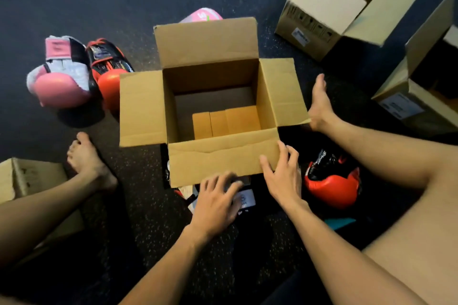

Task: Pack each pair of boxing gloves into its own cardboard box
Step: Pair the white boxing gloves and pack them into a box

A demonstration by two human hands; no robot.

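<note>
An open cardboard box stands on the dark floor between my legs, all flaps out, nothing inside. My right hand rests with fingers spread on its near flap. My left hand lies fingers apart on a black-and-white glove mostly hidden under that flap. A red-and-black glove lies to the right of my right hand. At the left lie a pink-and-white glove and another red-and-black glove. A pink glove peeks out behind the box.
Two more open cardboard boxes sit at the back right and the right edge. Another box stands at the left by my left foot. My right foot lies beside the box's right flap.
</note>
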